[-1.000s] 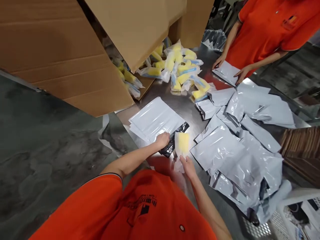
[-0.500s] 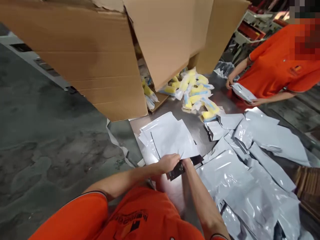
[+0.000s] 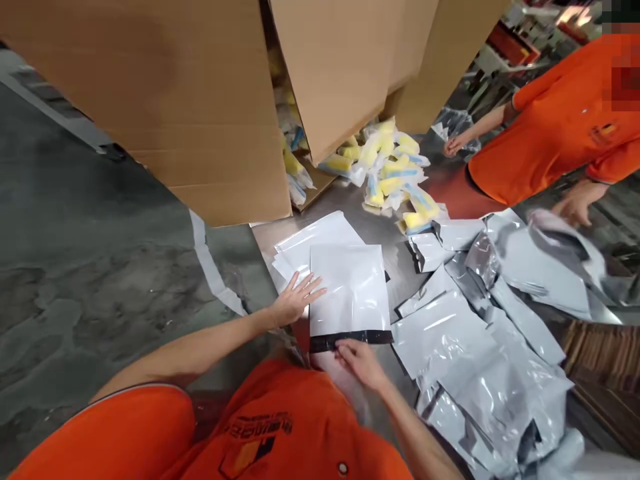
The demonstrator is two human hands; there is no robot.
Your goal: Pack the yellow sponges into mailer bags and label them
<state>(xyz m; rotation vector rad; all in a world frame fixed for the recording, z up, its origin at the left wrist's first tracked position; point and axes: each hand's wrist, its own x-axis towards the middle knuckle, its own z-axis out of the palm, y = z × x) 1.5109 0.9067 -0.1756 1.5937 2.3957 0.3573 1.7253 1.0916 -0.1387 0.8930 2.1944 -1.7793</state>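
A white mailer bag (image 3: 350, 293) lies flat on the steel table (image 3: 380, 233) in front of me, its black flap (image 3: 350, 341) toward me. My left hand (image 3: 295, 301) rests open with spread fingers on the bag's left edge. My right hand (image 3: 361, 360) has its fingers pinched on the black flap at the near edge. The yellow packet is hidden, and I cannot tell if it is inside the bag. Under the bag lies a stack of white mailer bags (image 3: 310, 243).
A big open cardboard box (image 3: 200, 100) spills several yellow-and-blue packets (image 3: 390, 173) onto the table. A heap of grey-white mailer bags (image 3: 490, 333) covers the right side. A person in an orange shirt (image 3: 565, 120) stands at the far right, hands moving.
The yellow packet held a second ago is out of sight. The bag now lies flat and square. My left hand has opened onto it; my right moved to the flap.
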